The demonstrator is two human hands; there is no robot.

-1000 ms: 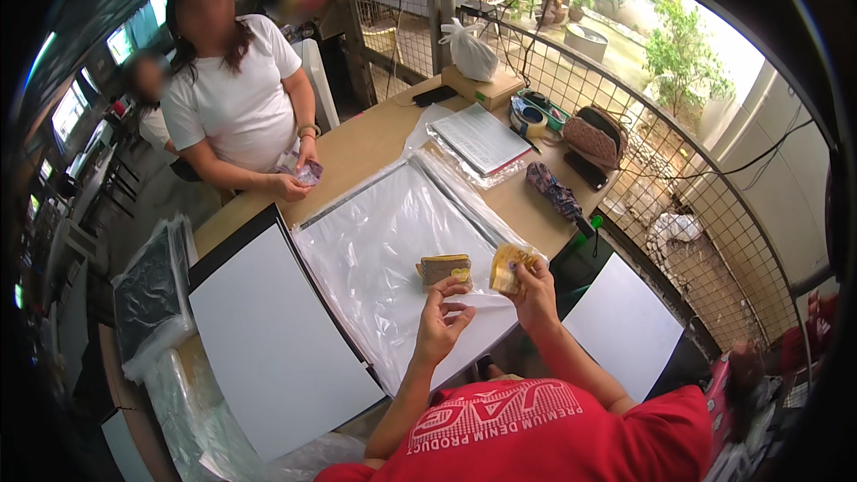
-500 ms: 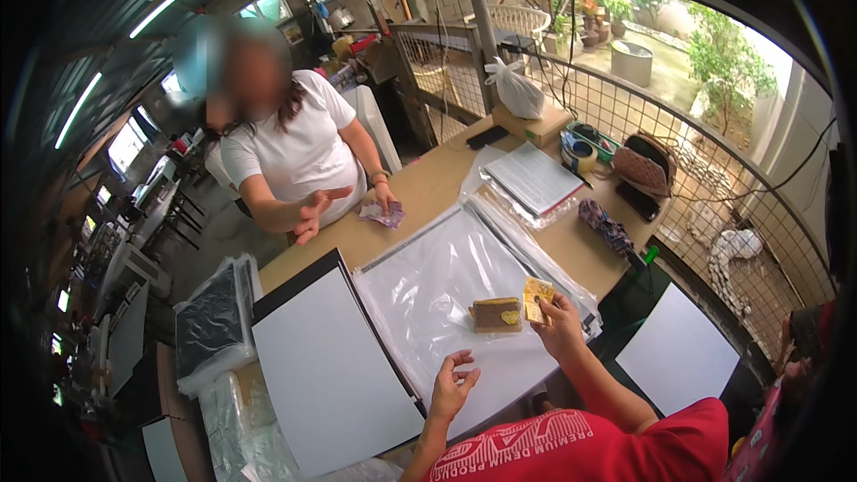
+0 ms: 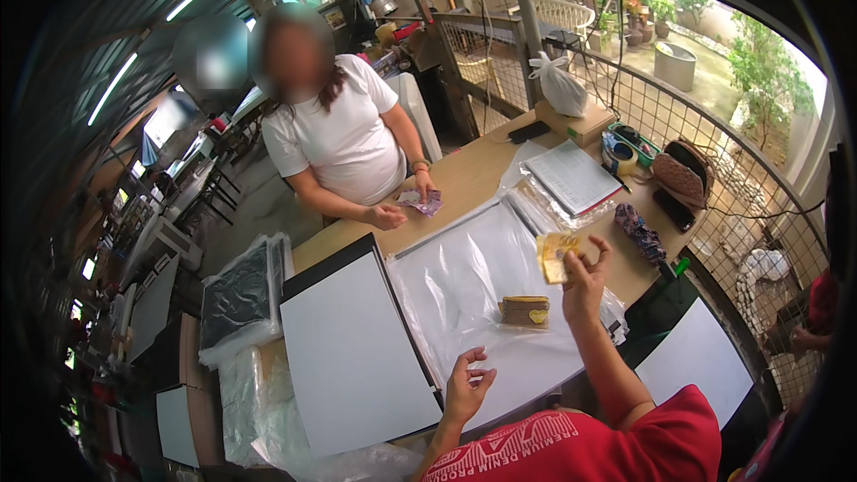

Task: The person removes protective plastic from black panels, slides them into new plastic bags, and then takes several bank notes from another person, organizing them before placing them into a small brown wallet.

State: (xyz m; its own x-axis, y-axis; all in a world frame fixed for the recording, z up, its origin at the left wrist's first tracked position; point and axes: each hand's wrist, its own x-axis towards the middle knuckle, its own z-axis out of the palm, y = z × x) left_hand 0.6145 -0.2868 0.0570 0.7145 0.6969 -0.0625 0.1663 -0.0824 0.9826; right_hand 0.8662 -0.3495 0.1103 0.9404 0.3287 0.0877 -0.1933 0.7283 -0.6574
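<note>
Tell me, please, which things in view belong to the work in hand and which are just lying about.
Seemingly in use: yellow paper money, in the right hand; brown pouch, near the empty left hand; purple paper money, at the co-worker's hand.

Apparently just lying about: folded umbrella; tied white bag; brown case.

The bare right hand (image 3: pixel 585 281) is raised and extended farther from the torso than the other, its thumb and fingertips closed in a pinch, other fingers bent. The bare right forearm (image 3: pixel 610 357) slants forward and inward from a bent elbow. Nearer the torso, the bare left hand (image 3: pixel 466 390) hovers with fingers loosely curled and thumb apart, above a partly visible bare left forearm (image 3: pixel 445 436).
</note>
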